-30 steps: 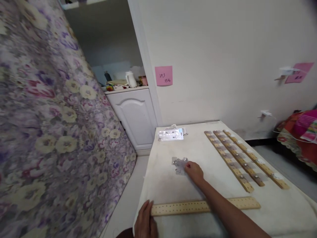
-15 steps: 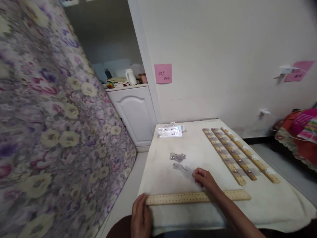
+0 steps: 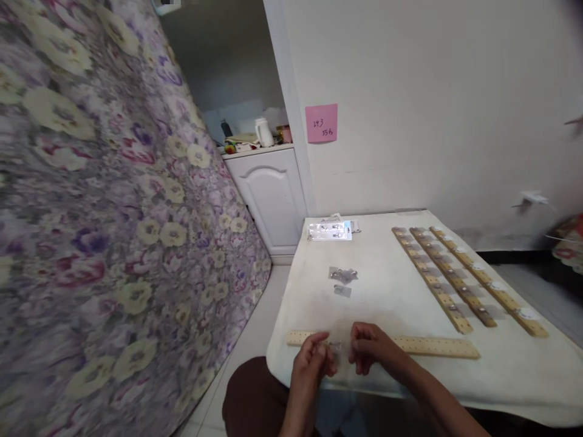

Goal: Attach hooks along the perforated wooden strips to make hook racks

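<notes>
My left hand [image 3: 313, 359] is raised over the left part of the pale, hole-drilled wooden strip [image 3: 435, 347]. Its fingers pinch a small clear plastic piece with a metal part [image 3: 336, 346]. Just right of it is my right hand [image 3: 368, 347], fingers curled together. A gap separates the two hands, and I cannot make out whether the right fingers hold anything. Farther back on the table lie a similar single clear piece [image 3: 342, 291] and a small pile of clear pieces with metal parts [image 3: 344, 275].
Three wooden strips with clear pieces and metal parts attached, one of them [image 3: 430, 276], lie side by side on the right of the cloth-covered table [image 3: 373, 255]. Clear packaging [image 3: 328, 230] is at the back left. A floral curtain [image 3: 136, 243] hangs at left.
My left hand has left the wooden strip's end and now pinches a clear piece. My right hand has drawn back from the pile area toward it. The view has shifted left.
</notes>
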Tool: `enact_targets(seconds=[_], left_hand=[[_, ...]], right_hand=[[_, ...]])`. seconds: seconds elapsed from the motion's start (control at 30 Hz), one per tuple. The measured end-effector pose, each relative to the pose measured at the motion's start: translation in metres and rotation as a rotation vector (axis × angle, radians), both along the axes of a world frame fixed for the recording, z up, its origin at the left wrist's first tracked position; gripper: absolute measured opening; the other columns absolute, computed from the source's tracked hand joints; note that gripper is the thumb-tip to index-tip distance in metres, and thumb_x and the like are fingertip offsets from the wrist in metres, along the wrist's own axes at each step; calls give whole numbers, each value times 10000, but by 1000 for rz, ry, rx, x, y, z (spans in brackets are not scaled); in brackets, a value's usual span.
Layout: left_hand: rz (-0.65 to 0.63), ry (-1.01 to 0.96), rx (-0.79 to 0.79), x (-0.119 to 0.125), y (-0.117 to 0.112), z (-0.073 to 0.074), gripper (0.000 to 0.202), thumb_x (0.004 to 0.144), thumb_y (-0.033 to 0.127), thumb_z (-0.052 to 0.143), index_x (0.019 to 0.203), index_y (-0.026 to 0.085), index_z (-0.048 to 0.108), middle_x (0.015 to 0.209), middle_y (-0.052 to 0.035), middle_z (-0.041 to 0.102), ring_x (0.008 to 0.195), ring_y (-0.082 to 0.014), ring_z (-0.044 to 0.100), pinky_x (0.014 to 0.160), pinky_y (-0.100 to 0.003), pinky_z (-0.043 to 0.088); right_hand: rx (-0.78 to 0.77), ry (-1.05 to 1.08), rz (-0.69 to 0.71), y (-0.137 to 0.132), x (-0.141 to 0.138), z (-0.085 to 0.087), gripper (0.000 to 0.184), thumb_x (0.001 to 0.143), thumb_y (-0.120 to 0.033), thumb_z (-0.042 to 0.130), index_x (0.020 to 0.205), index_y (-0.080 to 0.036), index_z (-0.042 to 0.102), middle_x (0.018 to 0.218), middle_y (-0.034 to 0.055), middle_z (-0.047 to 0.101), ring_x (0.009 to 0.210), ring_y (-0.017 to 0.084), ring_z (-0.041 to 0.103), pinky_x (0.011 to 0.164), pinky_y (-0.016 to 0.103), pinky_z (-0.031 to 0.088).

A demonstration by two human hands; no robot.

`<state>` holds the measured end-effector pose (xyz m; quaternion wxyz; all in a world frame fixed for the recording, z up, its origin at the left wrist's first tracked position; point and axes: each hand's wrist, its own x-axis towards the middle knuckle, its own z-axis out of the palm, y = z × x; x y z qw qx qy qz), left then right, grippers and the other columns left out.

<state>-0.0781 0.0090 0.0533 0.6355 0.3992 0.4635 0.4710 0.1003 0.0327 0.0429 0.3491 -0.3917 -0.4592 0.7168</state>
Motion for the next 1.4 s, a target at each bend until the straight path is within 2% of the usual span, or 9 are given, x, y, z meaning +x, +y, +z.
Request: enact_targets(seconds=[0.2, 0.3, 0.53, 0.8, 0.97, 1.13, 1.27, 1.4], left_hand=[[-98, 129, 55, -6, -6, -2, 460, 667, 371, 672, 1063, 176, 543, 622, 58, 476, 474, -74, 439, 475, -200, 342], [-118, 182, 57, -6, -9, -6, 423, 652, 367, 686, 1012, 177, 574, 587, 67, 462, 439, -64, 414, 446, -191, 309], [-34, 154, 56, -5, -13, -19, 329, 656, 409, 683, 852, 172, 565, 533, 79, 445, 403, -55, 394, 422, -181, 283], [98, 103, 35, -4, -18, -18, 370, 618, 390, 712, 888, 179, 572, 575, 73, 460, 443, -65, 439, 448, -186, 331], [79, 21, -22, -13, -21, -27, 309, 675, 412, 658, 822, 167, 541, 600, 28, 570, 468, -84, 490, 480, -200, 347], [124, -67, -101, -18, -18, -43, 304, 700, 434, 626, 703, 176, 465, 589, 18, 604, 427, -76, 494, 462, -196, 327], [200, -112, -139, -23, -11, -48, 345, 655, 448, 656, 684, 179, 442, 586, 20, 613, 414, -74, 506, 441, -187, 315], [273, -90, -163, -32, -5, -47, 331, 651, 423, 653, 683, 172, 440, 578, 19, 613, 398, -61, 500, 414, -170, 295]], right_hand=[[-23, -3, 53, -3, 0, -8, 89, 654, -233, 477, 713, -171, 451, 574, -6, 632, 388, 92, 545, 376, 171, 376], [-26, -9, 97, -5, 0, -7, 90, 651, -234, 477, 711, -172, 454, 569, -6, 630, 386, 94, 539, 377, 176, 372], [20, -46, 29, -8, -8, -7, 198, 709, -344, 528, 782, -177, 449, 598, -10, 627, 422, 104, 566, 395, 183, 396], [207, -142, -26, 4, -26, -18, 190, 706, -252, 492, 878, -173, 501, 548, -67, 537, 390, 80, 504, 394, 186, 377], [348, -306, 11, 19, -35, -17, 216, 714, -193, 449, 905, -179, 549, 563, -53, 545, 387, 74, 455, 395, 186, 346], [645, -568, 25, 35, -51, -10, 251, 720, -159, 445, 895, -188, 623, 656, -3, 624, 585, 127, 550, 571, 225, 399], [736, -719, 69, 46, -69, -7, 289, 732, -168, 442, 944, -193, 637, 722, 18, 651, 669, 151, 569, 641, 244, 398], [799, -757, 88, 59, -86, -14, 309, 739, -168, 439, 970, -175, 643, 871, 56, 660, 802, 175, 575, 750, 270, 406]])
